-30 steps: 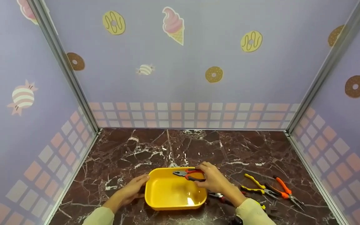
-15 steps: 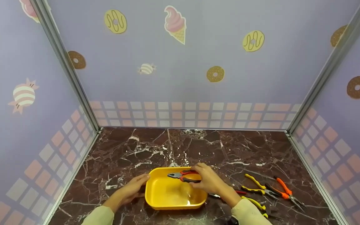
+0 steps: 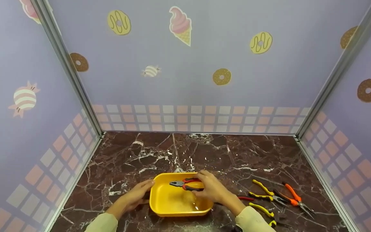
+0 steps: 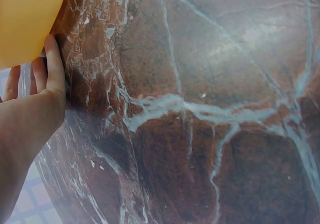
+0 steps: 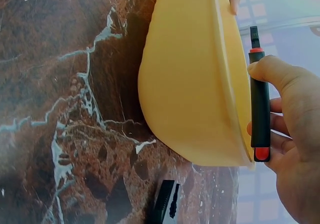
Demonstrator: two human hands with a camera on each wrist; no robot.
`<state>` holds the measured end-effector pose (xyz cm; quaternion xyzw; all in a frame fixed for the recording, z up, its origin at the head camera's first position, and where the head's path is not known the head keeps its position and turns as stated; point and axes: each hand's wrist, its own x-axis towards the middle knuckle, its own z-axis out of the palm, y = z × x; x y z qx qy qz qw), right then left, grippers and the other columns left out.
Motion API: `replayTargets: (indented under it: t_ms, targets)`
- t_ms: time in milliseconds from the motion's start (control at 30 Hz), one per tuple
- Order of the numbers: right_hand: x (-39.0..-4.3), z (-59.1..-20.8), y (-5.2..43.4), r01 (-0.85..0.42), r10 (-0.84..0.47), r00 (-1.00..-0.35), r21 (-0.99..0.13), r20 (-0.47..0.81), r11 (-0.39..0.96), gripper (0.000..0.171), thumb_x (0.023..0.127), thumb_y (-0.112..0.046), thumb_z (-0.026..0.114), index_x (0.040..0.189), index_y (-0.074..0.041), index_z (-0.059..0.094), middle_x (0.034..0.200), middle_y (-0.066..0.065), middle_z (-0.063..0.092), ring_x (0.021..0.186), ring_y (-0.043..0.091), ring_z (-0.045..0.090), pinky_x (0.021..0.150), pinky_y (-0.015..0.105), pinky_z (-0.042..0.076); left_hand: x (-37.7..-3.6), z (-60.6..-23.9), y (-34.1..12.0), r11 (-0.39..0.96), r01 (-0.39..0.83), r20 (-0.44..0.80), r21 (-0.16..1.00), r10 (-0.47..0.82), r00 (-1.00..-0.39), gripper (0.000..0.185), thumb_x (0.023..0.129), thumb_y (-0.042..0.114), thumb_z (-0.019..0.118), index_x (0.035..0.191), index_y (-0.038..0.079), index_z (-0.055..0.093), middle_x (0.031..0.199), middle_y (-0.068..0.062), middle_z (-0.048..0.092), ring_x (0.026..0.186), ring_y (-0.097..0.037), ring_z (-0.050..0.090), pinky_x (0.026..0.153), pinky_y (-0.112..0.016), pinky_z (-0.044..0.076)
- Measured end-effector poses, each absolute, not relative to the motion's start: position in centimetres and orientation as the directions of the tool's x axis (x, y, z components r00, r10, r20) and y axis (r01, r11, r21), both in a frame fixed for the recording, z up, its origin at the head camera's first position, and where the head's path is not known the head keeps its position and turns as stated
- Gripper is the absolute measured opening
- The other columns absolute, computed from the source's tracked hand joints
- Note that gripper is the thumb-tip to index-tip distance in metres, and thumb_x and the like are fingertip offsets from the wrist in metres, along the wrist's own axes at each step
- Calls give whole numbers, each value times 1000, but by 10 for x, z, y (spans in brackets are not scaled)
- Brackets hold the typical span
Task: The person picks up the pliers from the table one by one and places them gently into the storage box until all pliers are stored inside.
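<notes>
Head view: a marble table is bearing a yellow tray. The left hand, fingers straight, is touching its left wall. The right hand is gripping red-black pliers above it. Three more pliers are lying just right, unobstructed.

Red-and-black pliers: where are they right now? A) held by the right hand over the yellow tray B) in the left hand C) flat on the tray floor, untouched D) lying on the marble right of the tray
A: the right hand grips the red-and-black pliers by the handles above the yellow tray, while the left hand rests against the tray's left side.
</notes>
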<state>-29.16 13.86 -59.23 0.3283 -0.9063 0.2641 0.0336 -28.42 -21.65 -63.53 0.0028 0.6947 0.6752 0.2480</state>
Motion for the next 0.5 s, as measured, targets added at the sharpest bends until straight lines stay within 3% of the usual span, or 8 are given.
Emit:
replayTargets:
  t_ms: [200,500]
  targets:
    - [-290,-597,135,-617,-581,-779,-460,238,639,45,90,-33,84,128,-12,71,119,4,65,105,19,61,89,41,58,-285,-634,-217,90,-344,-353,935,341,-871,72,111,50,53,160,-1,40,145,-23,60,122,-28,65,102,-54,58]
    - [-289,-602,129,-576,-560,-803,-505,202,643,46,90,-31,86,130,-13,71,129,5,63,115,28,60,99,50,55,-284,-637,-217,72,-340,-344,938,336,-877,69,111,48,53,158,-2,41,142,-24,61,121,-28,65,101,-56,58]
